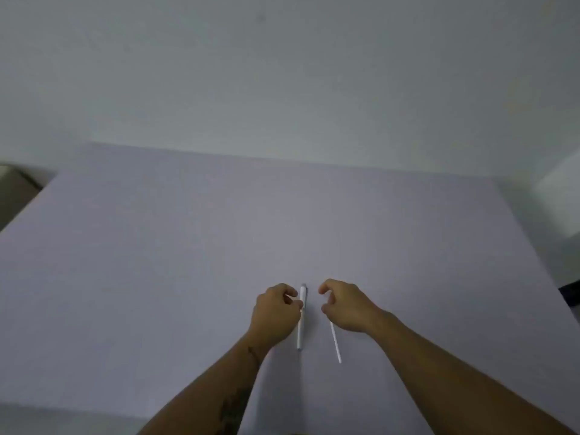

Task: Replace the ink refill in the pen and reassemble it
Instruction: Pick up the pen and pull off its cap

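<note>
A white pen lies on the pale grey table, pointing away from me, its clip end farthest. My left hand is curled beside it, with fingertips touching the pen's upper part. A thin white ink refill lies slanted to the right of the pen. Its far end is hidden under my right hand. That hand hovers with its fingers bent and apart, holding nothing that I can see.
The table's far edge meets a plain white wall. A dark object shows at the right edge of the table. A brownish surface lies beyond the table's left corner.
</note>
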A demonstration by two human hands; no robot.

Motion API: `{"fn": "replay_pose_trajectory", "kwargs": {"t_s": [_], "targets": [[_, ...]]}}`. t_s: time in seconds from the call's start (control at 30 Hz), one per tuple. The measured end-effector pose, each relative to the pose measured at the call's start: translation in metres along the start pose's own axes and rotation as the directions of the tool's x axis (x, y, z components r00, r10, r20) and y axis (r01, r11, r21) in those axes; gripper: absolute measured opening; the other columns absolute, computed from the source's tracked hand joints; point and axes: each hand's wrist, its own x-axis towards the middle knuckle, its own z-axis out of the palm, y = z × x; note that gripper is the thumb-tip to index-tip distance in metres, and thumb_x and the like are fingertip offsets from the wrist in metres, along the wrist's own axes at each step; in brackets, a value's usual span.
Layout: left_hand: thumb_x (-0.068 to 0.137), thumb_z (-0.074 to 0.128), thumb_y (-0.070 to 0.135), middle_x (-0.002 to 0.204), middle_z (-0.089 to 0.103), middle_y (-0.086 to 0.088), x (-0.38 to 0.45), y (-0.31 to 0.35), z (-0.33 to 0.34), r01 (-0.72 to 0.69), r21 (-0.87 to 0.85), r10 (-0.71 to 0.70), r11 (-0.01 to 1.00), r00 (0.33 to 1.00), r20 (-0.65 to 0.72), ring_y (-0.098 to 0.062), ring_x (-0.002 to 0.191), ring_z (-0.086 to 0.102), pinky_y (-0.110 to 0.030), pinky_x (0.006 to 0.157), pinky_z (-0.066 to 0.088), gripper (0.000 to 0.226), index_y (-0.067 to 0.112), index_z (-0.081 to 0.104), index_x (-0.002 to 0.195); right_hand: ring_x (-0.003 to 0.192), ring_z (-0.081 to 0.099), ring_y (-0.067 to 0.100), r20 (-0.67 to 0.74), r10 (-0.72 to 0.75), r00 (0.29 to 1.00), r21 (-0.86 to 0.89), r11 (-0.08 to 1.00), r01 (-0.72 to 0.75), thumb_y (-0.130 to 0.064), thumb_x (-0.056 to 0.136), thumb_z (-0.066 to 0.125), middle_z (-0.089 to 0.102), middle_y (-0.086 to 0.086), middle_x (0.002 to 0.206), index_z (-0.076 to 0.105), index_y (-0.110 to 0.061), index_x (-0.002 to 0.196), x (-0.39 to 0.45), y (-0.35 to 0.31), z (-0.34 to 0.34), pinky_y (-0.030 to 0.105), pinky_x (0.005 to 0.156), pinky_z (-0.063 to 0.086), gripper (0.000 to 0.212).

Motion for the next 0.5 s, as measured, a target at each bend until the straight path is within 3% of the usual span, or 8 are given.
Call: {"fn": "replay_pose_trajectory", "kwargs": {"t_s": [0.23,0.33,0.5], "targets": [[0.076,0.070,0.045,0.078,0.060,0.006,-0.004,-0.010,0.041,0.098,0.251,-0.102,0.963,0.995,0.003,-0.011,0.065,0.058,-0.023,0.053,0.041,0.029,0.025,0.054,0.091,0.087,0.060,0.013,-0.022,0.017,1.000,0.072,0.997,-0.015,-0.021,0.092,0.059,0.062,-0.002,0.101,0.057,-0.023,0.127,-0.001,0.023,0.004,0.024,0.073,0.047,0.035],[0.079,0.064,0.036,0.076,0.056,0.005,-0.002,-0.010,0.045,0.082,0.348,-0.076,0.934,0.997,-0.032,-0.010,0.061,0.051,-0.023,0.050,0.039,0.022,0.022,0.051,0.088,0.088,0.062,0.015,-0.019,0.017,1.000,0.095,0.995,-0.015,-0.019,0.092,0.058,0.064,0.000,0.102,0.058,-0.022,0.126,-0.003,0.027,0.006,0.025,0.073,0.049,0.033],[0.083,0.056,0.021,0.078,0.057,0.001,-0.002,-0.003,0.043,0.164,0.307,-0.157,0.938,0.986,-0.048,-0.013,0.064,0.054,-0.024,0.051,0.041,0.003,0.019,0.054,0.085,0.093,0.063,0.018,-0.040,0.015,0.999,0.142,0.990,-0.009,-0.017,0.094,0.057,0.066,0.004,0.108,0.060,-0.019,0.125,-0.002,0.028,0.010,0.025,0.077,0.049,0.032]]}}
